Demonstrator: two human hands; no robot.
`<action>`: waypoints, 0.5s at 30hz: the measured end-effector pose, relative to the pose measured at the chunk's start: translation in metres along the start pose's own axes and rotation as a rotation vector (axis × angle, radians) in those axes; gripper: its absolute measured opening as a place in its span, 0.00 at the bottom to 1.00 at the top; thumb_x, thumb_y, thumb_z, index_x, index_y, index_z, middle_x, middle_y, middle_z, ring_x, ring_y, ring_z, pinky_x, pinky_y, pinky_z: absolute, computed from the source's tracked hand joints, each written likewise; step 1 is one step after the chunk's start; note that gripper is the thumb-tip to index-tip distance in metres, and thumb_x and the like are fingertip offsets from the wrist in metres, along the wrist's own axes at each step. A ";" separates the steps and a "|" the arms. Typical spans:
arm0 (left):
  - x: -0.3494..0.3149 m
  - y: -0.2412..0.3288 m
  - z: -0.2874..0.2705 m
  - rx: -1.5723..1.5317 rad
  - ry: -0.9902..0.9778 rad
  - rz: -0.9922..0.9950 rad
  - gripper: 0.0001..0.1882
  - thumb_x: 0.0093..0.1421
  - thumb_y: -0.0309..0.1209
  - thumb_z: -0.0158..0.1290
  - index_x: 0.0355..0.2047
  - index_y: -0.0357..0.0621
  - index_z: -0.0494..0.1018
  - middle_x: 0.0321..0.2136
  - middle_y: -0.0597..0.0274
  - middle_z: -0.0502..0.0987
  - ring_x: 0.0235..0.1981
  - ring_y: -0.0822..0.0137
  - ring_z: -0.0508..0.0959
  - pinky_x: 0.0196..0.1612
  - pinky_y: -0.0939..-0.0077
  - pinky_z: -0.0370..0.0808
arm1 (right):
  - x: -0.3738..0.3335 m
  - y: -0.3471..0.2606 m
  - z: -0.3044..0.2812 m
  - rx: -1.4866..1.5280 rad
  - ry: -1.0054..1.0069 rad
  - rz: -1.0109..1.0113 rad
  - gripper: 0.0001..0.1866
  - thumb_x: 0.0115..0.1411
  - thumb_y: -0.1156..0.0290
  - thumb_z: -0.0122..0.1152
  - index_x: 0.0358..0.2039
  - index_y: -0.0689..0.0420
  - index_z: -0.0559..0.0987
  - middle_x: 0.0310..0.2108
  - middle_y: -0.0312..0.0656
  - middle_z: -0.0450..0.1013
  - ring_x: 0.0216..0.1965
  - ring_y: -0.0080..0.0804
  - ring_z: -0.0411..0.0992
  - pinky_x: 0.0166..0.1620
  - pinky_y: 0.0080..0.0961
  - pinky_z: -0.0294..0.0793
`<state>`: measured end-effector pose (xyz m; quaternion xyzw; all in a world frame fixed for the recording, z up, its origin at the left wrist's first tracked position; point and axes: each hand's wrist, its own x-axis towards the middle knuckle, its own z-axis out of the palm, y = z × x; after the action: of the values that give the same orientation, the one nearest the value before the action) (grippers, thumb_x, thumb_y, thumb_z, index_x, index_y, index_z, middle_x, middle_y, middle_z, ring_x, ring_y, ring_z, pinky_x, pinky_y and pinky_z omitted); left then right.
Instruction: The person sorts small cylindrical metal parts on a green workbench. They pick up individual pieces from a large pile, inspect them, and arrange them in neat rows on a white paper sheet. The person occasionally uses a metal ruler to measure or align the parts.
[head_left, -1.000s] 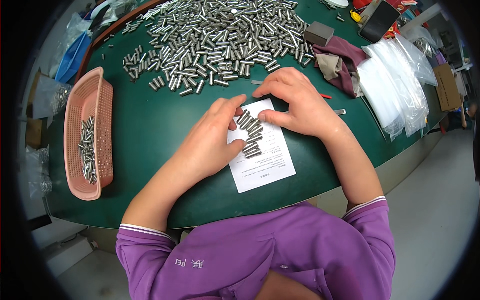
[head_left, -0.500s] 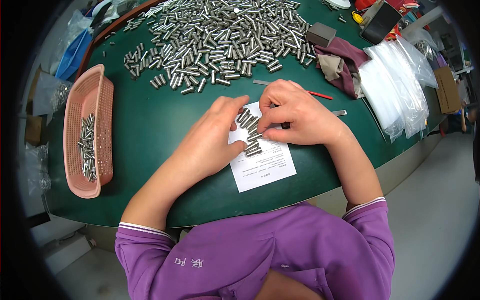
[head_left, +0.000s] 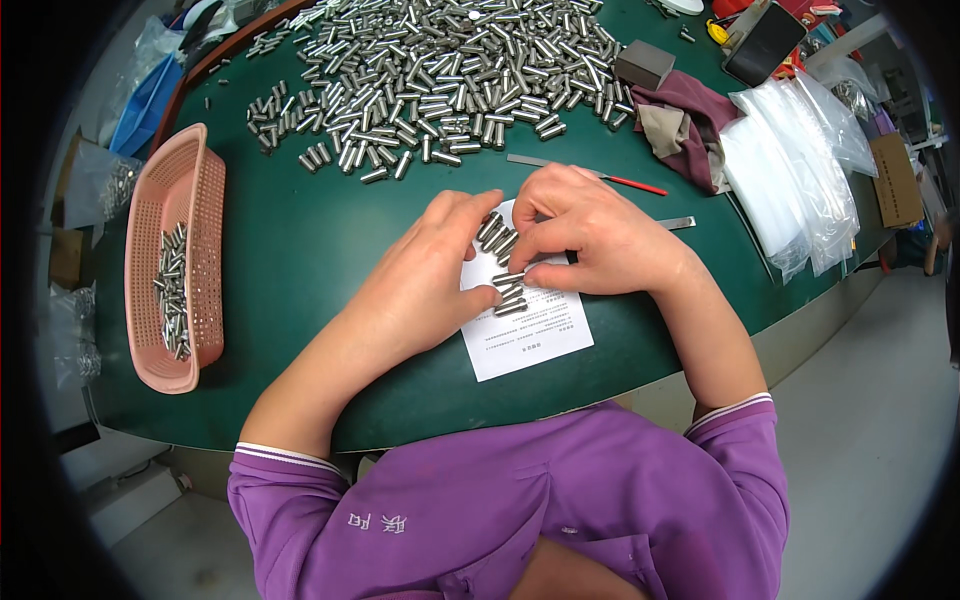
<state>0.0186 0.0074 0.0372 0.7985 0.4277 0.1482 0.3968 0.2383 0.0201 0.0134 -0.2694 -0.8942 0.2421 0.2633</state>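
Several short silvery metal pins point(head_left: 511, 300) lie side by side on a white printed sheet point(head_left: 530, 350), with others of the same kind in a row just above them. My left hand point(head_left: 432, 262) curves along the left of these pins, its thumb and fingers apart, the thumb tip beside the lower ones. From the right, my right hand point(head_left: 585, 230) reaches over the sheet. Its thumb and forefinger pinch at the end of one pin in the middle of the group; the other fingers are curled.
A large heap of metal pins point(head_left: 450, 80) covers the far part of the green table point(head_left: 400, 400). At left stands a pink basket point(head_left: 140, 300) holding more pins. A red-handled tool point(head_left: 638, 186), a maroon cloth point(head_left: 705, 110), a grey block point(head_left: 644, 66) and clear plastic bags point(head_left: 790, 170) lie at right.
The pins on the sheet have shifted slightly, with a wider gap between the upper and lower ones. My right thumb and forefinger have moved a little; the left hand stays nearly still.
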 end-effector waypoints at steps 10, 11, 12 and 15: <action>-0.001 0.000 0.000 0.030 0.004 -0.013 0.39 0.44 0.19 0.58 0.59 0.36 0.59 0.45 0.55 0.68 0.37 0.64 0.72 0.42 0.72 0.72 | -0.001 -0.002 0.000 0.046 -0.058 0.020 0.09 0.42 0.71 0.66 0.28 0.49 0.80 0.34 0.33 0.69 0.45 0.33 0.66 0.51 0.34 0.63; -0.002 0.001 0.000 0.034 0.005 -0.025 0.39 0.45 0.19 0.57 0.60 0.36 0.58 0.45 0.55 0.68 0.37 0.64 0.72 0.42 0.72 0.72 | -0.001 -0.002 0.000 0.050 -0.044 0.008 0.11 0.43 0.72 0.65 0.31 0.49 0.80 0.35 0.34 0.69 0.46 0.34 0.66 0.52 0.34 0.62; -0.003 0.001 0.001 0.027 0.020 -0.020 0.40 0.45 0.19 0.57 0.61 0.35 0.56 0.45 0.54 0.69 0.37 0.64 0.72 0.43 0.72 0.72 | -0.001 -0.001 -0.001 0.055 -0.030 -0.005 0.13 0.43 0.73 0.64 0.33 0.49 0.80 0.36 0.34 0.69 0.47 0.35 0.66 0.53 0.35 0.62; -0.004 -0.004 0.003 0.017 0.053 -0.004 0.42 0.45 0.19 0.56 0.62 0.35 0.53 0.46 0.54 0.69 0.38 0.64 0.73 0.43 0.71 0.72 | 0.003 0.002 0.003 0.024 0.071 0.048 0.20 0.44 0.76 0.58 0.41 0.51 0.77 0.41 0.38 0.71 0.50 0.39 0.66 0.55 0.37 0.62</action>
<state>0.0159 0.0035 0.0324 0.7967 0.4410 0.1651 0.3788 0.2348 0.0225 0.0114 -0.2961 -0.8745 0.2492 0.2923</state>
